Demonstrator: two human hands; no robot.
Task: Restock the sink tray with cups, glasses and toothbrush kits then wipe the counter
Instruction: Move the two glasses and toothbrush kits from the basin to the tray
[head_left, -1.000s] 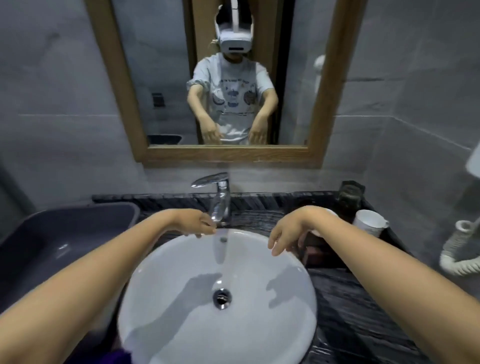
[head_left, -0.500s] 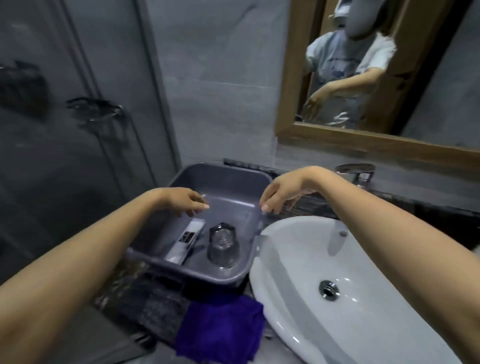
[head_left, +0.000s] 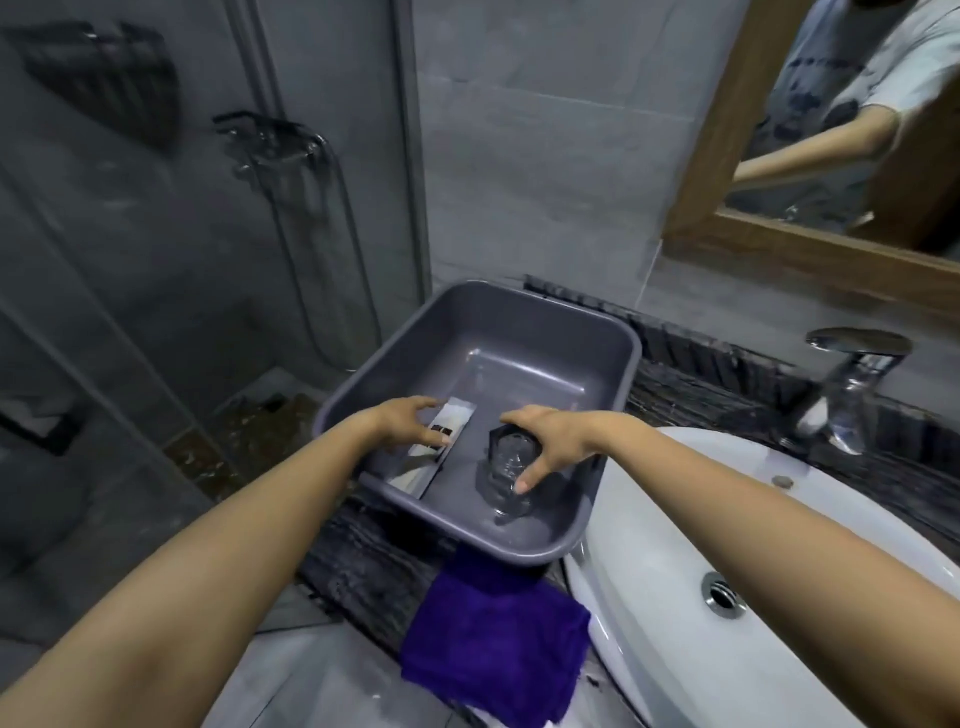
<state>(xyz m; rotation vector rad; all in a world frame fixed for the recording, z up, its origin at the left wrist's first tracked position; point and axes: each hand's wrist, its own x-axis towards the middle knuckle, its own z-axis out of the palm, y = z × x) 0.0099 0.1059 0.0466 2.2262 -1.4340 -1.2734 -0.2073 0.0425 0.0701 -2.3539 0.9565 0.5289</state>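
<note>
A grey plastic tub (head_left: 524, 332) sits on the dark stone counter (head_left: 371, 564), left of the basin. Inside it lie a flat white toothbrush kit packet (head_left: 444, 447) and a clear faceted glass (head_left: 506, 470) standing upright. My left hand (head_left: 402, 423) rests over the packet's left edge, thumb and fingers closed across it. My right hand (head_left: 553, 441) wraps over the glass's rim from the right, with one finger pointing down its side. No sink tray or cups show in this view.
A purple cloth (head_left: 493, 642) hangs over the counter's front edge below the tub. The white basin (head_left: 670, 597) and chrome tap (head_left: 852, 395) are to the right. A wood-framed mirror (head_left: 779, 249) hangs on the wall. A glass shower screen (head_left: 156, 270) stands at the left.
The view swung left from the basin to the tub. Both hands dropped into the tub; the left came down on the kit packet and the right closed over the glass.
</note>
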